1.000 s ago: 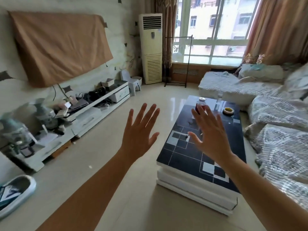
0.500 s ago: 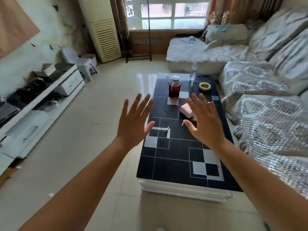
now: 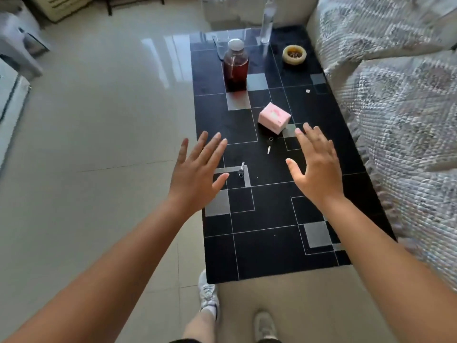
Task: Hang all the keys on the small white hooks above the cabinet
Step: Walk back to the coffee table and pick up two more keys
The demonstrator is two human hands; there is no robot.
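Two small keys lie on the black tiled coffee table (image 3: 269, 256). One key (image 3: 241, 169) with a dark head rests just right of my left hand (image 3: 196, 174). The other key (image 3: 269, 144) lies in front of a pink box, left of my right hand (image 3: 315, 167). Both hands hover above the table with fingers spread and hold nothing. Neither hand touches a key. The white hooks and the cabinet are out of view.
A pink box (image 3: 274, 117), a jar of dark red liquid (image 3: 235, 65), a clear bottle (image 3: 267, 21) and a round yellow dish (image 3: 294, 53) stand on the table. A covered sofa (image 3: 395, 107) runs along the right. Pale floor tiles (image 3: 99, 144) lie to the left.
The view has tilted down from the room onto the coffee table and moved closer. Both hands stay raised and spread, now over the two keys.
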